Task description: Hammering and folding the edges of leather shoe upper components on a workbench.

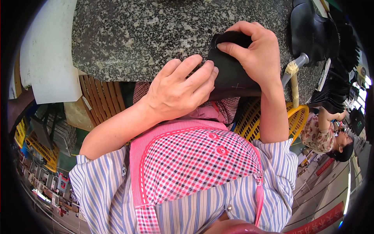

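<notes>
A piece of black leather-like material [230, 74] lies at the near edge of the stone-topped bench, its far end curled up and folded over. A small pale cross mark shows on its near part. My right hand [259, 52] pinches the curled far edge, with the thumb inside the fold and the fingers bent behind it. At the left edge of the piece, my left hand [181, 85] is closed, fingertips pressed on the material. Its thumb is hidden beneath. Right of my right wrist lies a hammer [294, 74] with a tape-wrapped handle and a metal head.
Speckled stone [136, 35] forms the bench top. A white board [50, 58] stands at its left side, above wooden slats [102, 97]. Black pieces [313, 35] are piled along the right. Below is a yellow plastic basket [298, 119]. Another person [325, 134] works at far right.
</notes>
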A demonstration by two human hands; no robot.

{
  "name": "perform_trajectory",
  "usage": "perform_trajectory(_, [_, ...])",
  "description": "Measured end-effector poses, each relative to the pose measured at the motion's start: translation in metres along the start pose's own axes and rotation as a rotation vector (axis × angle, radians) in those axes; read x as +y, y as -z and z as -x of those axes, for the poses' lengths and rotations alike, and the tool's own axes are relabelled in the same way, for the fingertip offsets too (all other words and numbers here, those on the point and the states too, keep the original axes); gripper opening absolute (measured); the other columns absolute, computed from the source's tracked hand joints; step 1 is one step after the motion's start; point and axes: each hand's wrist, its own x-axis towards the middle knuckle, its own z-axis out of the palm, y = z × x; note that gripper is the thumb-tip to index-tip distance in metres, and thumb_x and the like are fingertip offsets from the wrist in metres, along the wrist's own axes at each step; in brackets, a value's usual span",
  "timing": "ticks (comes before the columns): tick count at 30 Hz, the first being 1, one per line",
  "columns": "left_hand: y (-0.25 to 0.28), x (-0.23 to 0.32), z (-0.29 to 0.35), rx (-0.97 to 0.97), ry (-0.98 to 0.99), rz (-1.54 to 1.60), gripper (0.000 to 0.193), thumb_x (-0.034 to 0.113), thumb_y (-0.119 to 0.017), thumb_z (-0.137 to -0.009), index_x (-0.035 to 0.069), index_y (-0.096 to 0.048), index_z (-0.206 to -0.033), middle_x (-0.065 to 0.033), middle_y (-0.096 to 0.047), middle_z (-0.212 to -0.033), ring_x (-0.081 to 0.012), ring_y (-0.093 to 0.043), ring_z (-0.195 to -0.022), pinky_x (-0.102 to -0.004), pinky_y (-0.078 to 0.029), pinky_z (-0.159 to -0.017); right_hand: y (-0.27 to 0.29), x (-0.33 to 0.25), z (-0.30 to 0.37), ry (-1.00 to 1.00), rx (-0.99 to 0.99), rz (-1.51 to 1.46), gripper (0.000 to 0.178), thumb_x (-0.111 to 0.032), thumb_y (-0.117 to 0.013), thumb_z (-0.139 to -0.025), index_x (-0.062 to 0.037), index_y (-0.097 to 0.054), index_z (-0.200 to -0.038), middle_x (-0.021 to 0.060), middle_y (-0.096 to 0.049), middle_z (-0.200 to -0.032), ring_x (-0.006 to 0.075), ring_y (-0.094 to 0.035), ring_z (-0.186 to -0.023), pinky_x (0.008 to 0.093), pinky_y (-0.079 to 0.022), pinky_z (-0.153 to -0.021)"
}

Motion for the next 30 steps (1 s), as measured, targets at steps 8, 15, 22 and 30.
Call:
perform_trajectory(8, [0.003, -0.002, 0.004, -0.021, 0.006, 0.035, 0.038, 0.015, -0.069, -0.059, 0.004, -0.064, -0.095, -0.0052, -0.058, -0.102, -0.0216, -0.054, -0.088, -0.0313, -0.044, -0.065, -0.004, -0.003, 0.000, -0.013, 0.005, -0.012, 0.022, -0.013, -0.074, -0.063, -0.0025, -0.065, -0.081, 0.0058, -0.062, -0.071, 0.0133, -0.058, -0.063, 0.0247, -0.046, -0.060])
perform_trajectory(15, [0.008, 0.000, -0.001, 0.034, 0.065, 0.006, 0.020, 0.018, -0.063, -0.066, 0.008, -0.063, -0.084, -0.0038, -0.056, -0.104, -0.0207, -0.051, -0.101, -0.0306, -0.039, -0.075, -0.006, -0.006, -0.001, 0.020, -0.002, -0.085, 0.026, -0.010, -0.070, -0.065, -0.0025, -0.059, -0.087, 0.0048, -0.062, -0.074, 0.0106, -0.058, -0.068, 0.0237, -0.047, -0.063])
perform_trajectory(22, [0.023, -0.013, -0.012, -0.201, 0.018, -0.056, 0.035, 0.027, -0.071, -0.060, 0.022, -0.062, -0.094, -0.0028, -0.053, -0.119, -0.0258, -0.045, -0.111, -0.0417, -0.032, -0.089, -0.004, -0.016, 0.004, 0.054, 0.063, -0.081, 0.027, -0.010, -0.071, -0.067, -0.0037, -0.060, -0.092, 0.0061, -0.064, -0.085, 0.0161, -0.060, -0.078, 0.0252, -0.046, -0.071])
perform_trajectory(30, [0.015, -0.040, -0.031, -0.074, -0.148, -0.092, 0.026, 0.015, -0.068, -0.066, 0.017, -0.065, -0.092, 0.0045, -0.059, -0.095, -0.0192, -0.052, -0.097, -0.0391, -0.036, -0.086, 0.048, 0.087, 0.103, 0.000, 0.728, 0.106, 0.029, -0.004, -0.068, -0.072, -0.0026, -0.060, -0.099, 0.0093, -0.060, -0.100, 0.0253, -0.055, -0.094, 0.0333, -0.041, -0.084])
